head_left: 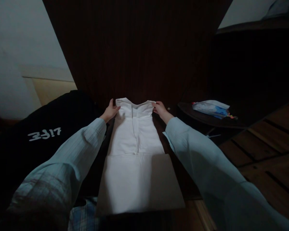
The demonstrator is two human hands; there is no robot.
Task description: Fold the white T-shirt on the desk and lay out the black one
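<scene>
A white shirt (136,138), folded lengthwise with its sides turned in, lies stretched out in front of me on a dark surface. Its neckline is at the far end, and a seam between the folded-in sides runs down the middle. The near part is wider and flat, reaching past the dark surface's front edge. At the far left corner, my left hand (110,111) holds the fabric between thumb and fingers. My right hand (161,110) pinches the far right corner. Both arms are stretched forward in light blue-green sleeves.
A black cloth item with white lettering (44,134) is heaped at left. To the right, a plastic packet (211,108) rests on a dark rounded ledge (195,116). A dark wooden panel (135,48) rises behind the shirt. Blue plaid cloth (84,214) shows below, and wooden slats (267,144) lie at right.
</scene>
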